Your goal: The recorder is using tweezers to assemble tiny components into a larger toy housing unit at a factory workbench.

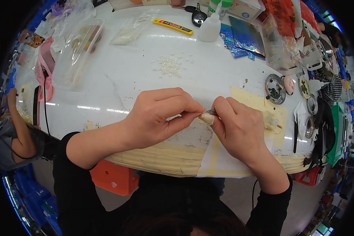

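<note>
My left hand [161, 114] is closed in a pinch over the near middle of the table, its thumb and forefinger tips together. What they hold, if anything, is too small to make out. Close against those fingertips, my right hand [238, 126] pinches a small grey piece [212, 111] between thumb and forefinger. A pale wrap [207, 118] covers the tip of my right thumb. Beyond the hands, a loose scatter of tiny white bits [170, 66] lies on the white tabletop [114, 74].
Round metal dishes [275, 89] and a black slim tool [295, 133] lie at the right. A yellow flat case [173, 26], a white squeeze bottle [210, 28] and shiny blue sheets [246, 37] are at the back. A clear plastic container [80, 51] sits left; another person's arm [19, 126] is farther left.
</note>
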`<state>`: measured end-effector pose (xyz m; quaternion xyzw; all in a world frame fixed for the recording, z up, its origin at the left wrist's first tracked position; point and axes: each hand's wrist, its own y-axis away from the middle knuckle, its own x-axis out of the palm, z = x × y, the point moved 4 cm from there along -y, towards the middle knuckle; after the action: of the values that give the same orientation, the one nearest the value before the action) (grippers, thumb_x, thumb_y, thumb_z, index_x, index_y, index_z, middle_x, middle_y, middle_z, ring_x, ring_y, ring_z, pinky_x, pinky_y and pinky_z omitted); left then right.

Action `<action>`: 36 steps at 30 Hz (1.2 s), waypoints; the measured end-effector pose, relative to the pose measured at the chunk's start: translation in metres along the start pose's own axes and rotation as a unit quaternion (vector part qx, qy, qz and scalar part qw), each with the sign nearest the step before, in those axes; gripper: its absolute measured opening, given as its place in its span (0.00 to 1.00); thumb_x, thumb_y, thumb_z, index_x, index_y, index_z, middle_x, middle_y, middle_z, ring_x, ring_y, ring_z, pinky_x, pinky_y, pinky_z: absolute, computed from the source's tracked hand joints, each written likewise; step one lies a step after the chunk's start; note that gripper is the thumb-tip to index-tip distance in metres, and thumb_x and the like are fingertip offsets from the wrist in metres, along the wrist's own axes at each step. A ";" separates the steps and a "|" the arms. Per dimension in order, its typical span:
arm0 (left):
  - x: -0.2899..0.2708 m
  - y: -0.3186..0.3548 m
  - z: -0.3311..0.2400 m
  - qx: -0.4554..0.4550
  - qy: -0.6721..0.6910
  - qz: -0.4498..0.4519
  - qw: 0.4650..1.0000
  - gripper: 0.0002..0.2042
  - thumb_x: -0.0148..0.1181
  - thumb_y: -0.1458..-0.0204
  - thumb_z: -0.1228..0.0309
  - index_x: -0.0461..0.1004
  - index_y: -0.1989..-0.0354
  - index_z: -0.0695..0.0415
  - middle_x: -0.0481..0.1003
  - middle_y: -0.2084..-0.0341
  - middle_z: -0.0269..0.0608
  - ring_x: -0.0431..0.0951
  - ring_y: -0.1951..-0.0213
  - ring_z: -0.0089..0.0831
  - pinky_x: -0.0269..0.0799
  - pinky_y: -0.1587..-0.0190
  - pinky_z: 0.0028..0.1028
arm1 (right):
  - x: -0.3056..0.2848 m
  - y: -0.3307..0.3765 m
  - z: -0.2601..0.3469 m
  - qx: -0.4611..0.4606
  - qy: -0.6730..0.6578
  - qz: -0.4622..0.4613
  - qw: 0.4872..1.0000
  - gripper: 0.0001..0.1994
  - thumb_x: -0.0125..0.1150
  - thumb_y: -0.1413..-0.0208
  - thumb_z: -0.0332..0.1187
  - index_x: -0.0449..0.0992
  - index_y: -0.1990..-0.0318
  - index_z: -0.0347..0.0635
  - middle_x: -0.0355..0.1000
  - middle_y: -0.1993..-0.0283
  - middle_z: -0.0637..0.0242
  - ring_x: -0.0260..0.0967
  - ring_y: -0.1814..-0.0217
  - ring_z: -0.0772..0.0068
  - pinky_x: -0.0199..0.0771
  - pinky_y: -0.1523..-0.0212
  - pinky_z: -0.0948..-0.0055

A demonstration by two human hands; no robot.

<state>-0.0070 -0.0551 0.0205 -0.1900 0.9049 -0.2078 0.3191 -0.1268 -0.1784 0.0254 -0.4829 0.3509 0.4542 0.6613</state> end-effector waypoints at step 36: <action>0.003 0.008 0.024 -0.385 0.407 0.008 0.828 0.05 0.60 0.43 0.73 0.75 0.65 0.63 0.78 0.72 0.39 0.80 0.69 0.23 0.77 0.64 0.22 | -0.011 0.002 0.004 -0.071 -0.051 -0.057 0.995 0.20 0.69 0.61 0.32 0.76 0.56 0.43 0.61 0.77 0.72 0.63 0.81 0.75 0.61 0.84 0.74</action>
<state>0.0052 -0.0561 -0.0014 -0.1889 0.9609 0.1015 -0.1753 -0.1321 -0.1770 0.0356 -0.5242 0.2558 0.4638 0.6669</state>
